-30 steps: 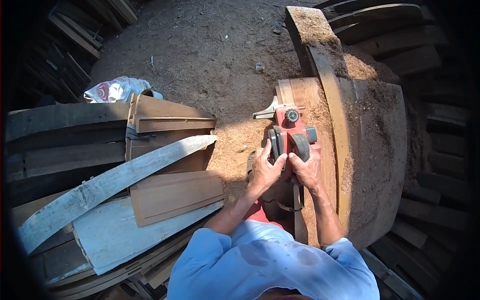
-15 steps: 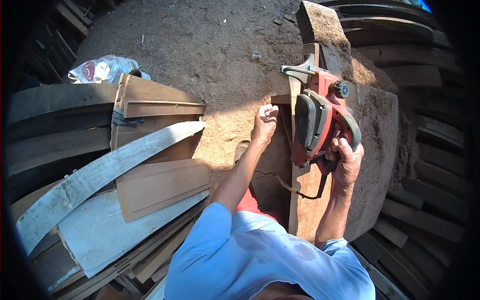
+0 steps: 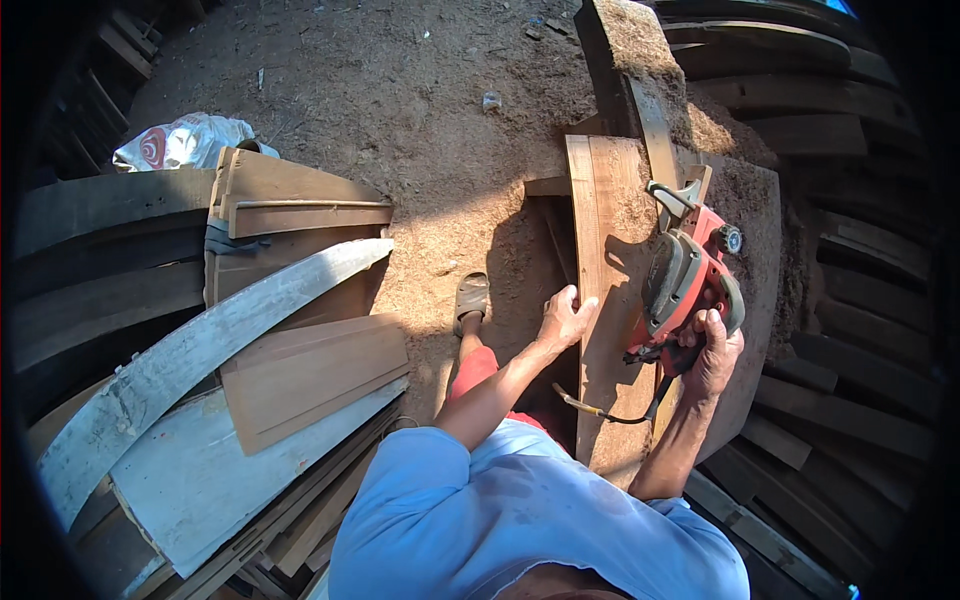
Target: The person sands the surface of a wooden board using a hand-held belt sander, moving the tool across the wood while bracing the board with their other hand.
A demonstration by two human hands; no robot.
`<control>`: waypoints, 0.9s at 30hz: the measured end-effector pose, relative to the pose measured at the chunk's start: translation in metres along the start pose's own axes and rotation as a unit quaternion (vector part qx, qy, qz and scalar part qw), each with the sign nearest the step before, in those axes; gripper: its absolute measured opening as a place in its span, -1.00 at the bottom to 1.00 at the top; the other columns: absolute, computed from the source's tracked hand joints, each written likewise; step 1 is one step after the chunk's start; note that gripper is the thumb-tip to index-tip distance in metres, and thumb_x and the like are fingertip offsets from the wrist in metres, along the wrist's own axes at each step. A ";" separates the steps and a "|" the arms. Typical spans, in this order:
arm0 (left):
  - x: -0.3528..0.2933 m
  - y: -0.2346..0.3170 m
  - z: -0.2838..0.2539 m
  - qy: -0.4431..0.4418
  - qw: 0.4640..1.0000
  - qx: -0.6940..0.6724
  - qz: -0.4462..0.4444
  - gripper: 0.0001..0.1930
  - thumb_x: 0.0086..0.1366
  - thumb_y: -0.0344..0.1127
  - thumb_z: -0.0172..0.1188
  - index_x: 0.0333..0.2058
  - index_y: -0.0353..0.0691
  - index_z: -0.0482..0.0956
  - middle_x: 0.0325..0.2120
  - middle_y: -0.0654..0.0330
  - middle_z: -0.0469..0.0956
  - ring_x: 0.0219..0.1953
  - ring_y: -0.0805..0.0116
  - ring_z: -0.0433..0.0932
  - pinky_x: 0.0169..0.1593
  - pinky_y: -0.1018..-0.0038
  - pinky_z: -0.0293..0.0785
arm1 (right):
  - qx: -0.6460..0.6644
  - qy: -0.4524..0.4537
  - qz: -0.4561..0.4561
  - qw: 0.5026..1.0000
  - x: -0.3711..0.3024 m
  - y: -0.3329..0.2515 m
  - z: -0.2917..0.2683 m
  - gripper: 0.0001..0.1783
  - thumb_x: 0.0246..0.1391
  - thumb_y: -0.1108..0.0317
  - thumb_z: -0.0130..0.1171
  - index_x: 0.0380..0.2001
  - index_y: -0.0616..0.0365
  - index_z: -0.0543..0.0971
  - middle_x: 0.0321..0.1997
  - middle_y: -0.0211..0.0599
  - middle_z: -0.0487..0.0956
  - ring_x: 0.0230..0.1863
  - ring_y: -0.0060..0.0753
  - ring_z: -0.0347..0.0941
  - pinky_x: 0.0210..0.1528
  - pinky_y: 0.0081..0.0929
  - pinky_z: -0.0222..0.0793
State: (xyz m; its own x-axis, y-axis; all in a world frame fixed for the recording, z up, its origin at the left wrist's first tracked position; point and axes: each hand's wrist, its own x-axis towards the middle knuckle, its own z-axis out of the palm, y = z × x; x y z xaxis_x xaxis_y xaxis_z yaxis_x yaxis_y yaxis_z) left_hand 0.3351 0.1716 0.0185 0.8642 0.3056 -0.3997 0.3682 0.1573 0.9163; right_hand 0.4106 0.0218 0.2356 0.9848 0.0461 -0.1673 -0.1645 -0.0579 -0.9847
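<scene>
My right hand (image 3: pixel 712 350) is wrapped round the rear handle of a red and black electric hand planer (image 3: pixel 690 280). The planer is over the right side of a long wooden board (image 3: pixel 612 260), slightly tilted; its contact with the wood is hidden. Its dark cord (image 3: pixel 652 408) hangs behind it and joins a yellowish length. My left hand (image 3: pixel 566 320) is closed at the board's left edge, fingers curled against it; the fingertips are partly hidden.
Wood shavings cover a thick beam (image 3: pixel 640 40) and a wide panel (image 3: pixel 745 215) right of the board. Curved timbers (image 3: pixel 860 250) are stacked at the right. At left lie planks (image 3: pixel 310 375), a curved whitish piece (image 3: pixel 210 335) and a white bag (image 3: pixel 190 142). My sandalled foot (image 3: pixel 471 292) is on the ground.
The planer has moved right with my right hand, uncovering more of the board. My left hand has come back toward me and right, onto the board's edge. The view has shifted slightly.
</scene>
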 end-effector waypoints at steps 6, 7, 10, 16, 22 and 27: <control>-0.111 -0.041 -0.018 -0.211 0.966 0.109 -0.101 -0.66 0.32 -0.24 0.32 -0.06 -0.38 0.61 -0.28 -0.04 0.71 -0.24 0.14 0.69 -0.10 0.25 0.60 | 0.013 -0.037 0.022 0.999 -0.041 0.012 -0.003 -0.68 0.28 0.25 0.38 -0.09 0.26 0.57 -0.46 -0.46 0.52 -0.54 -0.62 0.40 -0.47 -0.54 0.37; -0.124 -0.038 -0.024 -0.218 0.960 0.136 -0.114 -0.61 0.34 -0.24 0.31 0.03 -0.39 0.59 -0.27 0.01 0.72 -0.25 0.20 0.69 -0.10 0.30 0.60 | 0.005 -0.035 0.037 0.999 -0.054 0.010 -0.004 -0.69 0.27 0.24 0.38 -0.11 0.23 0.58 -0.47 -0.46 0.52 -0.55 -0.62 0.40 -0.47 -0.55 0.37; -0.161 -0.090 -0.055 -0.035 0.995 0.031 -0.086 -0.41 0.44 -0.16 0.30 0.26 -0.42 0.36 -0.22 0.20 0.63 -0.22 0.55 0.58 -0.15 0.51 0.57 | 0.001 -0.102 0.053 0.993 -0.097 0.019 -0.007 -0.68 0.25 0.21 0.41 -0.15 0.22 0.58 -0.48 -0.48 0.54 -0.54 -0.64 0.43 -0.44 -0.55 0.42; -0.238 -0.074 -0.073 0.046 0.996 0.070 0.044 -0.28 0.43 -0.13 0.35 0.35 -0.46 0.27 -0.04 0.05 0.46 -0.05 0.35 0.49 0.06 0.38 0.50 | 0.028 -0.169 0.016 0.985 -0.187 0.053 -0.028 -0.55 0.25 0.33 0.33 0.14 0.33 0.57 -0.02 -0.16 0.71 -0.01 -0.34 0.62 0.16 -0.31 0.50; -0.267 -0.042 -0.020 0.010 0.975 0.171 0.143 -0.16 0.30 -0.10 0.47 0.39 -0.47 0.32 0.09 -0.11 0.46 0.15 0.02 0.42 0.28 0.17 0.35 | -0.096 -0.166 -0.017 0.981 -0.215 0.100 -0.049 -0.58 0.18 0.35 0.32 0.06 0.35 0.61 -0.10 -0.07 0.71 -0.08 -0.26 0.66 0.05 -0.28 0.56; -0.238 -0.035 0.001 0.056 0.966 0.232 0.104 -0.28 0.26 -0.27 0.43 0.36 -0.26 0.40 0.02 -0.05 0.44 0.07 0.09 0.42 0.15 0.23 0.43 | -0.113 -0.161 0.065 0.978 -0.193 0.119 -0.050 -0.57 0.13 0.36 0.35 0.06 0.29 0.63 -0.11 -0.07 0.72 -0.06 -0.26 0.66 0.06 -0.26 0.56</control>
State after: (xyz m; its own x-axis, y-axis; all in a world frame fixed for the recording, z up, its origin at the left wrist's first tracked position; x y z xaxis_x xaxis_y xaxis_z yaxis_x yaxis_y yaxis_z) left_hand 0.1171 0.0924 0.0816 0.9031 0.3888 -0.1823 0.3270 -0.3477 0.8788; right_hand 0.2036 -0.0436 0.1534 0.8817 0.3333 -0.3339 -0.2360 -0.3012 -0.9239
